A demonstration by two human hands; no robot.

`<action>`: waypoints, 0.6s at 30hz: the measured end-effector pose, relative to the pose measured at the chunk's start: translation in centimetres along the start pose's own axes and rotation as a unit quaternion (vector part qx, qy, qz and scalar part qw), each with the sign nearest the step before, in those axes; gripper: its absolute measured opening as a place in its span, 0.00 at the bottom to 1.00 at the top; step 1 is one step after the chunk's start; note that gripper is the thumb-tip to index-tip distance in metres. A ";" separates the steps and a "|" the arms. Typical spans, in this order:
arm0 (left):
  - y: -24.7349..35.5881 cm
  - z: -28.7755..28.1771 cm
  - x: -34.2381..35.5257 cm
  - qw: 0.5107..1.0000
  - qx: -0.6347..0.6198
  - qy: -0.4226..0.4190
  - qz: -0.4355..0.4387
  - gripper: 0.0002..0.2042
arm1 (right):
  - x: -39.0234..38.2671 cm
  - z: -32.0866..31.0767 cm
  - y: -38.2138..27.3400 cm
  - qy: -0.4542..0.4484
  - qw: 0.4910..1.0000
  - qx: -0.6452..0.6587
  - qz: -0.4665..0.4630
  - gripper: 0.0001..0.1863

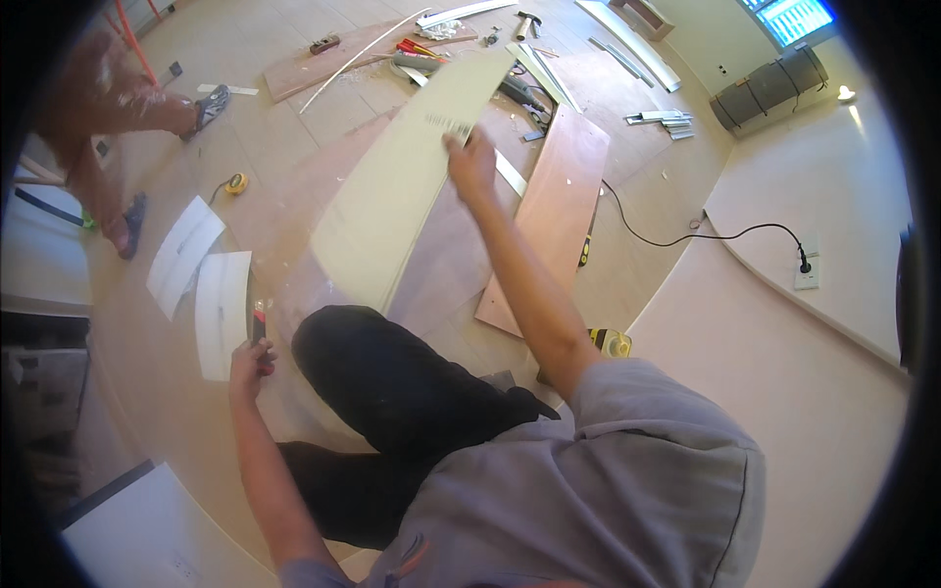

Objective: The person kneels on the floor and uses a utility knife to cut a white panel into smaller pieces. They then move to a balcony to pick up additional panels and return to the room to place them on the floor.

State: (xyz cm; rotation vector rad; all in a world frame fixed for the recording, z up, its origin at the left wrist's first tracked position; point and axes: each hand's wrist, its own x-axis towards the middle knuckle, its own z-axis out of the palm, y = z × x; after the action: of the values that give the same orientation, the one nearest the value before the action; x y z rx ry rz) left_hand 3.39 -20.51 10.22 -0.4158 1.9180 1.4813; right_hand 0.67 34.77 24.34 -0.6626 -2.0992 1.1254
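Observation:
My left hand [253, 358] grips a red-and-black utility knife [259, 323], held upright beside two curved white strips [221, 312] lying on the floor. My right hand [472, 162] is closed on the right edge of a long cream panel [392, 196], which stretches from near my knee up toward the tools at the back. Under and beside it is a pale, translucent pinkish sheet [274, 245]. A pink wooden board [564, 186] lies just right of the panel.
A person's bare legs and sandals [127, 230] are at the left. A tape measure [235, 182], hammer [525, 24], metal strips [662, 122] and other tools lie around. A black cable [686, 238] runs to a wall socket. A rolled bundle [769, 86] rests by the right wall.

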 end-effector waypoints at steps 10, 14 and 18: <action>-0.5 -2.2 -2.2 0.998 0.059 0.019 0.019 0.12 | 11.1 -8.8 -11.8 -0.187 0.938 -0.232 -0.176 0.16; -0.4 -2.1 -1.5 0.995 0.096 0.012 0.011 0.12 | 12.8 -5.8 -9.7 -0.228 0.877 -0.356 -0.229 0.15; -0.1 -1.5 -0.9 0.994 0.109 0.019 0.018 0.11 | 10.2 -0.5 -6.1 -0.317 0.794 -0.467 -0.224 0.19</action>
State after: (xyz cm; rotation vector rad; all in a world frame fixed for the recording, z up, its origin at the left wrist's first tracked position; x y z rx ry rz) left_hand 3.66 -22.10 10.96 -0.3140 2.1009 1.2764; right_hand -6.41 39.02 32.94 -0.1225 -3.1696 -0.0827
